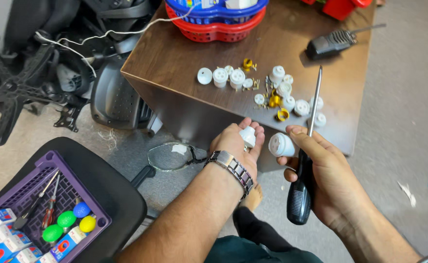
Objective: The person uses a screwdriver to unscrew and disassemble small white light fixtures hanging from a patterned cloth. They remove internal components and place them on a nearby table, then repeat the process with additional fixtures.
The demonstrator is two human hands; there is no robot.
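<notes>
Your left hand [237, 141], at the frame's centre, cups a small white plastic cap [248, 136] in curled fingers. Just to its right, your right hand [321, 170] grips both a white socket body [281, 145] and a black-handled screwdriver [305, 160], whose shaft runs up-frame over the loose white parts [277, 90] on the brown table [175, 58].

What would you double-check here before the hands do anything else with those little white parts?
1. Left hand has a firm hold on its white part: ok, it lies cupped in the palm.
2. Right hand controls the screwdriver: ok.
3. The same hand also pinches a white socket piece: ok, but crowded.
4. Screwdriver tip seated in a screw: not ok, it points away over the table.
5. Spare white and brass parts within reach: ok.
</notes>
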